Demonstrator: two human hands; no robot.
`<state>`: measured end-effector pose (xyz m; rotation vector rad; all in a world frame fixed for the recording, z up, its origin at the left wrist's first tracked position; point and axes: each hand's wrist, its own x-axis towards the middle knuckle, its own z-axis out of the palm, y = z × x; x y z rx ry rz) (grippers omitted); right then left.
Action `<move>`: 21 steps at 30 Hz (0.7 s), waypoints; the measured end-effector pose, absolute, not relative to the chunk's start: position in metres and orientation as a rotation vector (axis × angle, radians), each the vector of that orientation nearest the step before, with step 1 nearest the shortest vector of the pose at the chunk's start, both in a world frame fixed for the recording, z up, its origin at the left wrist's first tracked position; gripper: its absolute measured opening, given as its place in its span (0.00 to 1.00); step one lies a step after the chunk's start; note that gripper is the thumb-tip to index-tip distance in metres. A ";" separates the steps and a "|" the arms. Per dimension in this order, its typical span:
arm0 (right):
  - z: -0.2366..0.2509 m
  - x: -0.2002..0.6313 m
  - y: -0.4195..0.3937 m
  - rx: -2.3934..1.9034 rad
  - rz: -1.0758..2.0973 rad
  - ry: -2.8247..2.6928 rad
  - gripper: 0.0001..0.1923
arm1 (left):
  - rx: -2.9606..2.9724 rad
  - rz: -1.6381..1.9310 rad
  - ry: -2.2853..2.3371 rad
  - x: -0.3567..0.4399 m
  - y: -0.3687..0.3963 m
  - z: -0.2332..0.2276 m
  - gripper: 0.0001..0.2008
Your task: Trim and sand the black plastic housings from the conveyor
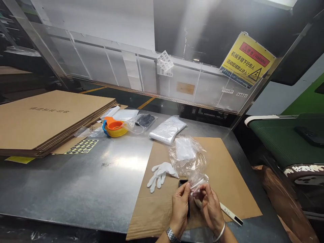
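Note:
My left hand [180, 206] and my right hand [212, 208] are raised close together over a brown cardboard sheet [227, 168] on the metal table. Both pinch the lower edge of a crumpled clear plastic bag [188, 158] that stands up in front of them, with a white item inside it. A small black object [182, 183] shows just behind my left thumb and fingers; how it is held is partly hidden. A white cotton glove [160, 172] lies on the cardboard to the left of my hands. A white strip with a black end [231, 214] lies under my right hand.
A stack of flat cardboard sheets [48, 118] fills the table's left. Behind lie a sheet of round stickers [81, 146], an orange-and-yellow tape dispenser [113, 127], a bagged black item [145, 120] and a pack of clear bags [167, 130]. A green conveyor [286, 141] runs at the right.

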<state>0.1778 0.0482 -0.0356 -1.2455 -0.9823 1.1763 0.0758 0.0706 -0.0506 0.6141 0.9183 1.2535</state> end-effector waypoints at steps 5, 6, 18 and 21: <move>-0.031 0.170 0.043 -1.313 1.319 -0.807 0.27 | 0.663 1.288 0.993 0.072 0.058 -0.055 0.17; -0.031 0.170 0.041 -1.324 1.337 -0.819 0.25 | 0.667 1.289 1.007 0.072 0.056 -0.057 0.17; -0.024 0.175 0.028 -1.595 0.923 -1.300 0.15 | 0.833 1.255 1.104 0.066 0.038 -0.052 0.16; -0.017 0.173 0.022 -1.616 0.867 -1.449 0.13 | 0.929 1.130 1.009 0.061 0.037 -0.041 0.16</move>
